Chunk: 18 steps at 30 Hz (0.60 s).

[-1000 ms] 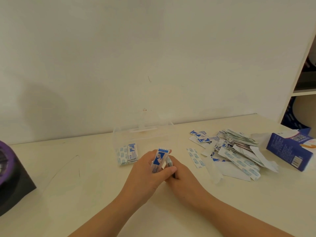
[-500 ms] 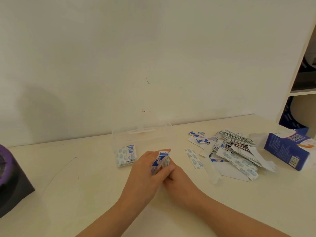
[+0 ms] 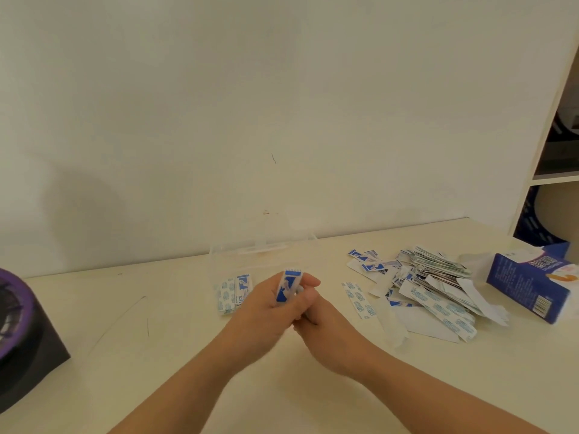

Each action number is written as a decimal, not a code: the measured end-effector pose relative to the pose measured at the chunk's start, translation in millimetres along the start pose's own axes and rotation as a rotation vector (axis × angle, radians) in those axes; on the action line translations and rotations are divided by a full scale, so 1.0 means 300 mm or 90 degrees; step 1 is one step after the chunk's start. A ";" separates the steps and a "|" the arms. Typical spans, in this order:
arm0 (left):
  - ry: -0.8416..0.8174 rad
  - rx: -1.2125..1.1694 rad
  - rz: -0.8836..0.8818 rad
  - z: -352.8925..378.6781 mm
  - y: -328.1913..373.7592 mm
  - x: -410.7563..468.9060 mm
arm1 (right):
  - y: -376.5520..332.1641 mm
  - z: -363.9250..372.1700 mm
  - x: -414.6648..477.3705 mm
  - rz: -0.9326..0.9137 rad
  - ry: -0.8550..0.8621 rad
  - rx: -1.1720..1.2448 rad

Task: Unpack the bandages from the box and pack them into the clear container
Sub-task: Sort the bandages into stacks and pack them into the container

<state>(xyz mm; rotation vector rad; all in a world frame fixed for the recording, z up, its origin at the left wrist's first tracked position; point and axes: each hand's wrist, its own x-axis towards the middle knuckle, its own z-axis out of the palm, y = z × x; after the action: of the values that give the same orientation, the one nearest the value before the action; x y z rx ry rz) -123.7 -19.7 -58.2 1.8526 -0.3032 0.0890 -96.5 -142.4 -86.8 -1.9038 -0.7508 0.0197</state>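
Up close, head view: held upright, bandage stack [image 3: 289, 285] clamped in curled left hand [image 3: 266, 311], long axis pointing far; right hand [image 3: 326, 333] tucked beneath, grip impossible to tell. Lay just near-right of clear container [image 3: 266, 247], left hand nearer.

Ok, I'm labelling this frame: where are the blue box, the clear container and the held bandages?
blue box [image 3: 523, 286], head view, dark side face.
clear container [image 3: 266, 249], head view, far edge.
held bandages [image 3: 289, 281], head view, top wrapper.
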 end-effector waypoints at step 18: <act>0.162 0.041 0.076 -0.175 0.203 0.107 | -0.214 -0.199 0.155 -0.033 0.136 -0.204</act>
<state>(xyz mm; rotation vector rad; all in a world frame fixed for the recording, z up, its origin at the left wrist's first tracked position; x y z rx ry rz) -103.2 8.4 21.2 1.8621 -0.2351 0.4179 -70.4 -151.1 8.5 -2.1455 -0.6877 -0.3501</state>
